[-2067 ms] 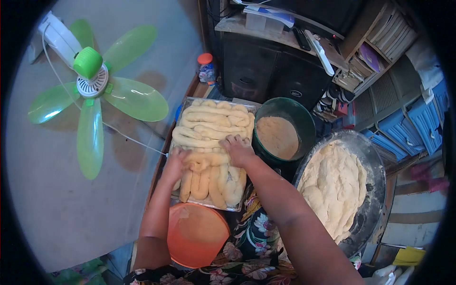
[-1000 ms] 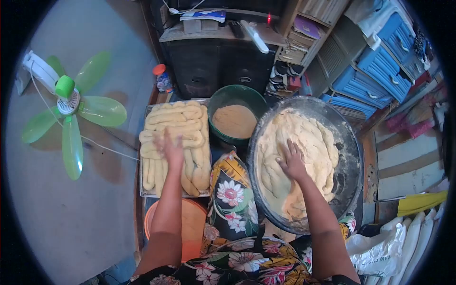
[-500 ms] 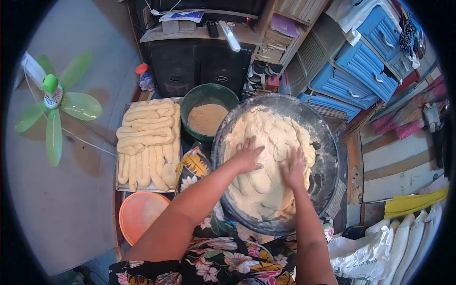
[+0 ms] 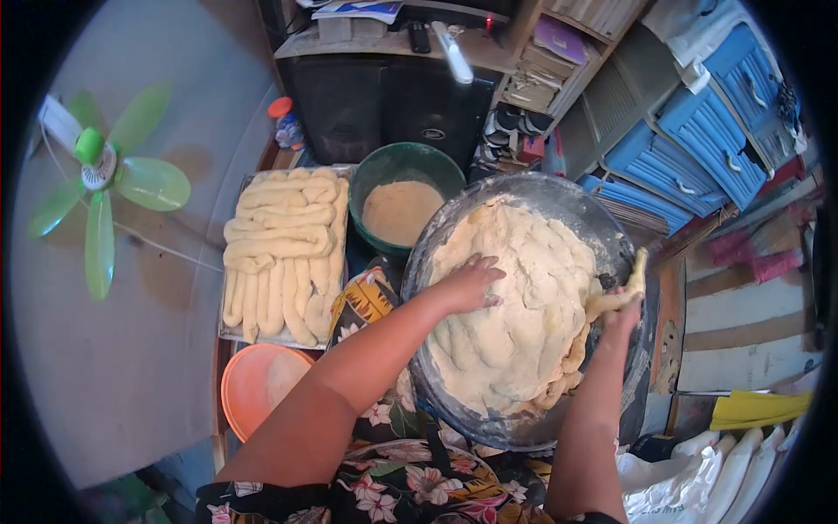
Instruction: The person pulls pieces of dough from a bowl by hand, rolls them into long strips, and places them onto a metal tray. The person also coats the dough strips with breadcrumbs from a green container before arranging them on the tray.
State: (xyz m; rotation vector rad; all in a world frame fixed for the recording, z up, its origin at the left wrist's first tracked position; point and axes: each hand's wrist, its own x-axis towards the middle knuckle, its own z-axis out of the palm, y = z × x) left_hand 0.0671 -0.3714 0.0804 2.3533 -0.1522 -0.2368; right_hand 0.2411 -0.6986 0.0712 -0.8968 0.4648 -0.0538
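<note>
A large mound of pale dough fills most of a wide dark basin. My left hand rests on the dough's left side with its fingers spread. At the basin's right side, my right hand is closed around a strip of dough. One end of that strip sticks up past my fingers, and the other runs toward the right edge of the mound. Part of my grip is hidden behind the strip.
Left of the basin, thick dough ropes lie in rows on a tray. A green bowl holds beige powder. Nearer me stands an orange tub. A green-bladed fan is far left; blue drawers stand back right.
My right hand has left the top of the mound, moved right to the basin's side and taken hold of a dough strip. My left hand still lies on the dough. The view has shifted slightly.
</note>
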